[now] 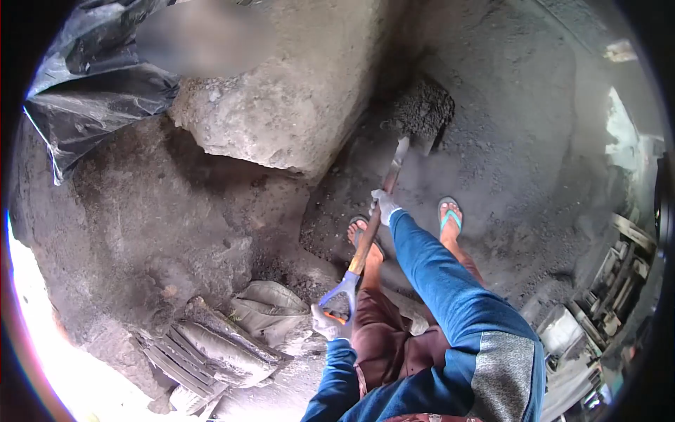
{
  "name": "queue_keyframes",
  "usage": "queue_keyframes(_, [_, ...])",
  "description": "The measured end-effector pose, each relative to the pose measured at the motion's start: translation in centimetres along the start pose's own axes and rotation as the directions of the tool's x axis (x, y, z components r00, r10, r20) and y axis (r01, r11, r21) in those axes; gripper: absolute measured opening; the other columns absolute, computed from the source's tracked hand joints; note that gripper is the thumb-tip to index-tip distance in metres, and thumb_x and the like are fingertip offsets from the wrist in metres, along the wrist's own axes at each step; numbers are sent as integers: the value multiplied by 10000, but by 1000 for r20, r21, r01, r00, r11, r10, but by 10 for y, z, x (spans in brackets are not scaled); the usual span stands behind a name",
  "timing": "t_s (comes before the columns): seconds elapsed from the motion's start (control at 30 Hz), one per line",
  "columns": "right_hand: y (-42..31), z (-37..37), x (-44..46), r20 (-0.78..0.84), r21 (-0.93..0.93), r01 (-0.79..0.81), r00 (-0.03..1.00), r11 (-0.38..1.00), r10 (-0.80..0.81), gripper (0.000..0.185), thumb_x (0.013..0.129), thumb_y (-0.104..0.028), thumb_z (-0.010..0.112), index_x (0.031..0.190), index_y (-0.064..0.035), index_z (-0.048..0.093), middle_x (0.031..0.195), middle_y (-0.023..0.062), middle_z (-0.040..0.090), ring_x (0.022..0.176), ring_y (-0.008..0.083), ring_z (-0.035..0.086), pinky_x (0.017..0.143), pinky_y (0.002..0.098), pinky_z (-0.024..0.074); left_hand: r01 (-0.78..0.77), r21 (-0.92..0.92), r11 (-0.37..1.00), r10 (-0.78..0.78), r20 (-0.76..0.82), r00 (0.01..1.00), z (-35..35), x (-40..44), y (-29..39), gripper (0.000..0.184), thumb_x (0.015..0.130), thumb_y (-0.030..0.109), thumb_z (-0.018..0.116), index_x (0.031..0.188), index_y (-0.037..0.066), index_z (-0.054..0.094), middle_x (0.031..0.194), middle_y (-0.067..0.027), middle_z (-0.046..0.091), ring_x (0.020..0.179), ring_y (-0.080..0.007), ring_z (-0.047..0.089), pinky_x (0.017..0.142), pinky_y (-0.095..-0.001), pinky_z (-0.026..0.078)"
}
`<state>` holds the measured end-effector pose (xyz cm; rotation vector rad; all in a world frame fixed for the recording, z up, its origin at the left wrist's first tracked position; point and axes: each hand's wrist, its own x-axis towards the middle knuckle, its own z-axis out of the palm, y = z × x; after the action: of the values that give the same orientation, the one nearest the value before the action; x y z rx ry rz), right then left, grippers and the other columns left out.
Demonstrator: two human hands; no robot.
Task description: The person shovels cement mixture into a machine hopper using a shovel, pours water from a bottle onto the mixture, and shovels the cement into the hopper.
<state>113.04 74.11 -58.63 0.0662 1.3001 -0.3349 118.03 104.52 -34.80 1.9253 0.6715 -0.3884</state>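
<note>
A shovel (369, 235) slants across the middle of the head view, with a wooden shaft and a blue D-shaped handle. My left hand (329, 323), in a pale glove, is closed round the grip of that handle at the lower end. Farther up, my right hand (383, 205), also gloved, wraps the shaft. The blade is mostly covered by a heap of dark, crumbly material (424, 109) beside the large pale block. My feet in flip-flops stand on either side of the shaft's line.
A large rough block (274, 91) rises left of the blade. Dark gritty ground (520, 162) spreads to the right. Black plastic sheeting (105, 102) hangs at upper left. Sacks (271, 309) and wooden slats (179, 362) lie at lower left; stacked wood (619, 288) stands at right.
</note>
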Motion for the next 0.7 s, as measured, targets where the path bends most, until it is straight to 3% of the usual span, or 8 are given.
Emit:
queue_keyframes(0.13, [2, -42, -65, 16, 206, -3, 1000, 979, 0, 199, 877, -248, 666, 798, -160, 506, 643, 18, 500, 518, 190, 521, 476, 400, 472, 1, 93, 996, -14, 140, 990, -39, -4, 18, 449, 937, 518, 611, 720, 130, 545, 641, 9, 497, 517, -133, 448, 480, -300, 372])
queue_keyframes(0.2, [-2, -75, -96, -5, 273, 82, 996, 959, -84, 207, 868, -258, 689, 818, -160, 513, 649, 13, 497, 536, 189, 526, 511, 404, 490, -147, 68, 987, 133, 179, 975, -42, -2, 19, 468, 936, 522, 610, 679, 156, 472, 605, 26, 446, 476, -130, 414, 440, -306, 350])
queue_keyframes(0.27, [-19, -106, -142, -106, 347, 91, 993, 934, -58, 210, 864, -241, 708, 822, -157, 520, 658, 5, 491, 561, 192, 533, 555, 409, 506, -2, 113, 994, -34, 321, 946, -42, -32, 51, 413, 927, 520, 629, 767, 145, 565, 690, 27, 523, 558, -135, 499, 491, -307, 414])
queue_keyframes(0.4, [-71, -175, -250, -278, 469, 253, 952, 846, -131, 201, 872, -211, 710, 864, -159, 515, 725, -5, 525, 537, 181, 518, 513, 399, 489, -4, 213, 977, -130, 609, 782, -22, -57, 59, 465, 951, 543, 577, 720, 143, 526, 590, -8, 530, 465, -163, 517, 418, -327, 415])
queue_keyframes(0.53, [-144, -264, -349, -282, 560, 525, 848, 641, -448, 211, 849, -142, 714, 887, -117, 508, 721, 25, 524, 544, 212, 537, 514, 406, 497, -111, 282, 953, -161, 782, 602, 50, -163, 88, 527, 960, 597, 517, 732, 122, 515, 581, -47, 558, 401, -174, 481, 369, -336, 392])
queue_keyframes(0.6, [-211, -270, -451, -457, 602, 643, 764, 474, -456, 194, 854, -119, 693, 884, -105, 502, 694, 46, 498, 569, 220, 541, 519, 405, 493, -201, 269, 942, -168, 896, 412, 102, -217, 107, 549, 979, 561, 475, 671, 107, 477, 502, -49, 448, 385, -196, 453, 367, -355, 390])
queue_keyframes(0.67, [-258, -312, -507, -405, 676, 680, 664, 283, -628, 190, 856, -121, 693, 887, -105, 507, 712, 54, 495, 596, 221, 545, 547, 428, 507, -300, 168, 939, -63, 942, 330, 144, -326, 147, 538, 983, 561, 471, 694, 106, 467, 520, -29, 434, 397, -165, 430, 372, -345, 368])
queue_keyframes(0.7, [-284, -331, -538, -343, 712, 676, 572, 191, -745, 187, 857, -122, 695, 892, -106, 512, 740, 54, 503, 613, 221, 549, 566, 442, 520, -392, 3, 920, 78, 979, 190, 161, -374, 165, 513, 986, 532, 480, 705, 104, 467, 533, -23, 438, 420, -149, 433, 400, -336, 377])
